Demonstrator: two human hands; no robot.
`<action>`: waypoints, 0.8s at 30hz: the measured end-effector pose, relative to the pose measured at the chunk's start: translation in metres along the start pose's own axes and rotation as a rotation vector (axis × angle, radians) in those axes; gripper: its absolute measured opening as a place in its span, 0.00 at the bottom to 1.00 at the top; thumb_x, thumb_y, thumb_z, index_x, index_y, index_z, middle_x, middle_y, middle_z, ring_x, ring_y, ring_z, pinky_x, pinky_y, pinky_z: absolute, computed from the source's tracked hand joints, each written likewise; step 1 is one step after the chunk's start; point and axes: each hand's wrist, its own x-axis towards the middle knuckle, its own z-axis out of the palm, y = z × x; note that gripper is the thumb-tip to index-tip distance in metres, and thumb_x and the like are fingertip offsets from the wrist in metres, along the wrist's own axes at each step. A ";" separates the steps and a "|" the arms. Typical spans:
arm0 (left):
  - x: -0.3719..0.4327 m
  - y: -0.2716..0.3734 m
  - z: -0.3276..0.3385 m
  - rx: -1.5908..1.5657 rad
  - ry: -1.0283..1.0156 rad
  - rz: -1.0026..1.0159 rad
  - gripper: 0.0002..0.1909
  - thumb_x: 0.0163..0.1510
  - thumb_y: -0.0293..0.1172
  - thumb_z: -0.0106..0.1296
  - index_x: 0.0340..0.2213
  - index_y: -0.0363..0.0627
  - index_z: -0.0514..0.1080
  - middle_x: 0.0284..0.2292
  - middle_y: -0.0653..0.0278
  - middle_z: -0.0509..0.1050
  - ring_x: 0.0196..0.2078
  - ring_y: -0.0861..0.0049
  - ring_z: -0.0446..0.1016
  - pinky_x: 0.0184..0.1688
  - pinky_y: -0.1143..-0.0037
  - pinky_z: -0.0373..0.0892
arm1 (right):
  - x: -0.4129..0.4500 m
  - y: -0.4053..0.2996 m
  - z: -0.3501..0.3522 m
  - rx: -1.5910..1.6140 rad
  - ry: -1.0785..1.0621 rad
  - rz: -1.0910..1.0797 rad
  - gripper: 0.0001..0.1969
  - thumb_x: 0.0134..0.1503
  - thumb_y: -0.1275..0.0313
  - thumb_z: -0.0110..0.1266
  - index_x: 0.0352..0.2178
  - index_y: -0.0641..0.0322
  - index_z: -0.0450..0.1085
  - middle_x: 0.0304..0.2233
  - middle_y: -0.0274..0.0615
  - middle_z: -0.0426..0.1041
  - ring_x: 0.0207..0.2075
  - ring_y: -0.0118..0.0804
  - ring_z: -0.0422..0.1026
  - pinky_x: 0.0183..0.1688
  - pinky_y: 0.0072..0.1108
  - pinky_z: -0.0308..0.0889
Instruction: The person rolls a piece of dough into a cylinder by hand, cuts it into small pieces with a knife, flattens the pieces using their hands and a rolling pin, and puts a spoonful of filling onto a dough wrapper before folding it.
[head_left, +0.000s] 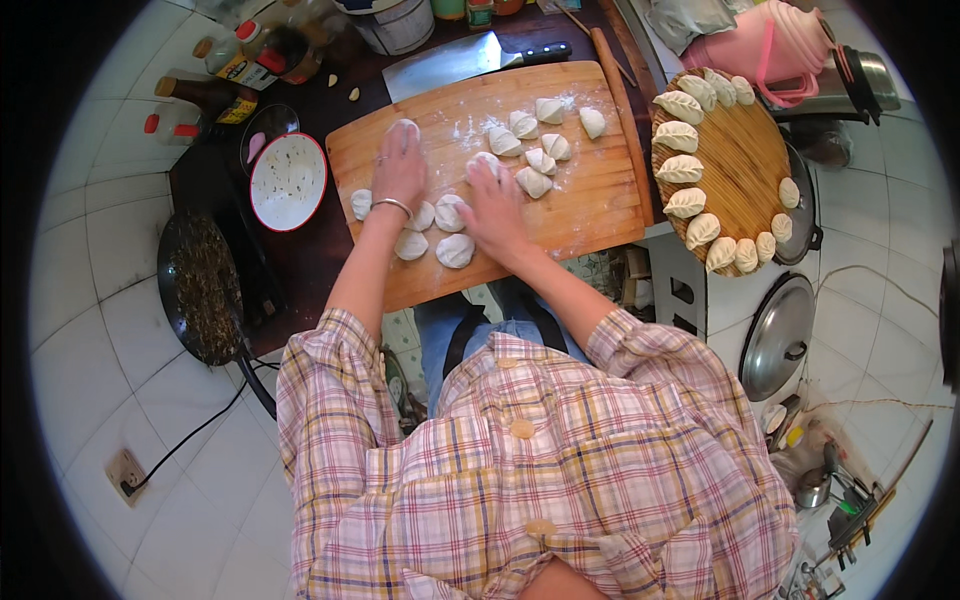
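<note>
My left hand (400, 171), with a metal bangle at the wrist, lies palm down over a floured dough piece (406, 124) on the wooden cutting board (600, 202). Under the fingertips of my right hand (496, 204) is another dough piece (484, 160). Whether either hand grips or only presses its dough is hidden. Several flattened, floured dough rounds (454, 250) lie near and between my wrists. To the right of my right hand sit several uncut-looking lumps of dough (535, 182), amid scattered flour.
A cleaver (450, 66) lies behind the board; a rolling pin (622, 127) lies along its right edge. Pleated dumplings (680, 169) ring a round slatted tray (739, 157). On the left are a red-rimmed bowl (288, 184), a pan of filling (201, 289) and several bottles (217, 97).
</note>
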 end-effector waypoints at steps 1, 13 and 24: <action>0.004 0.004 -0.004 -0.006 -0.001 0.005 0.29 0.54 0.34 0.45 0.57 0.41 0.55 0.57 0.52 0.58 0.59 0.56 0.56 0.60 0.64 0.55 | 0.009 -0.006 0.001 -0.005 0.000 0.006 0.28 0.54 0.64 0.51 0.56 0.62 0.56 0.58 0.52 0.57 0.58 0.53 0.55 0.58 0.42 0.50; -0.016 0.007 -0.015 -0.404 0.226 -0.063 0.29 0.51 0.27 0.47 0.55 0.36 0.56 0.50 0.47 0.65 0.53 0.53 0.62 0.55 0.62 0.60 | 0.043 0.046 -0.017 -0.020 -0.079 -0.199 0.19 0.47 0.77 0.52 0.44 0.60 0.67 0.41 0.50 0.67 0.43 0.51 0.66 0.45 0.33 0.63; -0.041 0.035 -0.007 0.006 0.025 -0.170 0.27 0.52 0.33 0.49 0.55 0.53 0.61 0.59 0.63 0.56 0.63 0.55 0.48 0.61 0.53 0.44 | 0.018 0.018 -0.003 0.154 0.027 -0.198 0.25 0.42 0.75 0.60 0.45 0.64 0.64 0.41 0.48 0.65 0.42 0.52 0.64 0.45 0.34 0.63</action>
